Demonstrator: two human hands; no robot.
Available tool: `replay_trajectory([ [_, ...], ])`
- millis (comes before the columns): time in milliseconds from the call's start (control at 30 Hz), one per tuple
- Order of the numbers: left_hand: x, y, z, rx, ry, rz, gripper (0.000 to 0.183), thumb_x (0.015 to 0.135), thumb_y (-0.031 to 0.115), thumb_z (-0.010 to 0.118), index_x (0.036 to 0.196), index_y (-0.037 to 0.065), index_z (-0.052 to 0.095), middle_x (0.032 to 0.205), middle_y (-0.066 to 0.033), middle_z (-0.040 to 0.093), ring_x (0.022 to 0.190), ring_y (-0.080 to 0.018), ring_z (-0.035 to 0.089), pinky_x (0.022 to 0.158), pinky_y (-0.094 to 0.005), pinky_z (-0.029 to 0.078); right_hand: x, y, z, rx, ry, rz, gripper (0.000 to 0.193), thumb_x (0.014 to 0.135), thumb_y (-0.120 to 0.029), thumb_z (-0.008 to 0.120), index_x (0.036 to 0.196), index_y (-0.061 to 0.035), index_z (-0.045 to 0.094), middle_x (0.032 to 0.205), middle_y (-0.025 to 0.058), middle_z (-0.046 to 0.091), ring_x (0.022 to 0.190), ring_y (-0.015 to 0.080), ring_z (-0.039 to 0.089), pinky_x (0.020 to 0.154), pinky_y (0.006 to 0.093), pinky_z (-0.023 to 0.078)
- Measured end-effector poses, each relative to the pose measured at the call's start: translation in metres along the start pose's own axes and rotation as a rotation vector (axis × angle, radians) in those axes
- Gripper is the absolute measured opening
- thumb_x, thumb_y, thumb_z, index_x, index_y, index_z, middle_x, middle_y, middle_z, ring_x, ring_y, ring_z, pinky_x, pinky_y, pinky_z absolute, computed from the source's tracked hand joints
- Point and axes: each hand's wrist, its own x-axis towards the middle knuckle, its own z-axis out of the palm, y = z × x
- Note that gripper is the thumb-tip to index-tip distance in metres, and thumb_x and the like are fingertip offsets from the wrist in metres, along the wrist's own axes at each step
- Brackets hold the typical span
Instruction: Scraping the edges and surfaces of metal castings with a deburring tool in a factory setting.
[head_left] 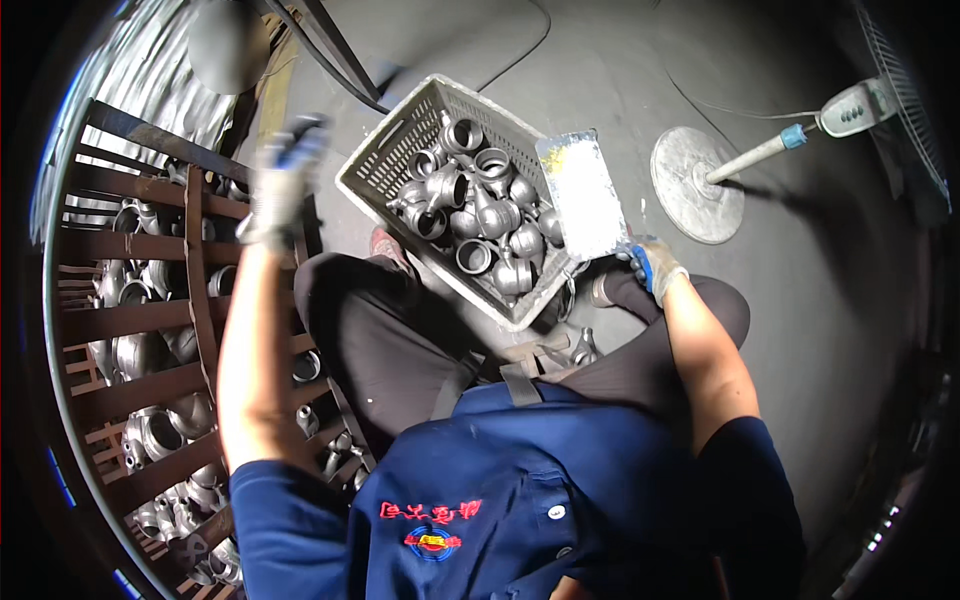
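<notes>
My left hand, in a grey and blue work glove, is raised and blurred above the rusty metal cage on my left; whether it holds anything is unclear. My right hand, also gloved, grips the lower corner of a flat silvery metal scoop that rests against the right rim of a grey plastic crate. The crate sits on the floor in front of my knees and holds several grey cast metal pipe fittings.
The cage holds many more grey pipe fittings behind its bars. A standing fan with a round base is at the right, its cable running across the dark concrete floor. A black hose lies beyond the crate.
</notes>
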Motion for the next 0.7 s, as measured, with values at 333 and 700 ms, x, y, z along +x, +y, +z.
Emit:
replay_trajectory([
  [333, 0.046, -0.12, 0.191, 0.572, -0.286, 0.079, 0.04, 0.075, 0.022, 0.068, 0.113, 0.013, 0.059, 0.109, -0.0114, 0.061, 0.102, -0.0245, 0.057, 0.088, -0.0343, 0.045, 0.011, 0.0, -0.005, -0.671, 0.571, -0.451, 0.032, 0.08, -0.015, 0.056, 0.108, 0.0012, 0.058, 0.085, 0.0106, 0.065, 0.075, 0.0181, 0.061, 0.071, 0.0261, 0.05],
  [700, 0.126, -0.188, 0.242, 1.482, -0.93, 0.446, 0.078, 0.066, 0.04, 0.069, 0.134, 0.016, 0.041, 0.137, -0.0089, 0.042, 0.134, -0.0247, 0.027, 0.108, -0.0525, 0.018, -0.074, -0.077, 0.087, 0.041, -0.357, -0.157, 0.026, 0.091, -0.009, 0.049, 0.115, 0.0006, 0.053, 0.084, 0.0026, 0.06, 0.058, 0.0033, 0.05, 0.052, 0.0185, 0.044],
])
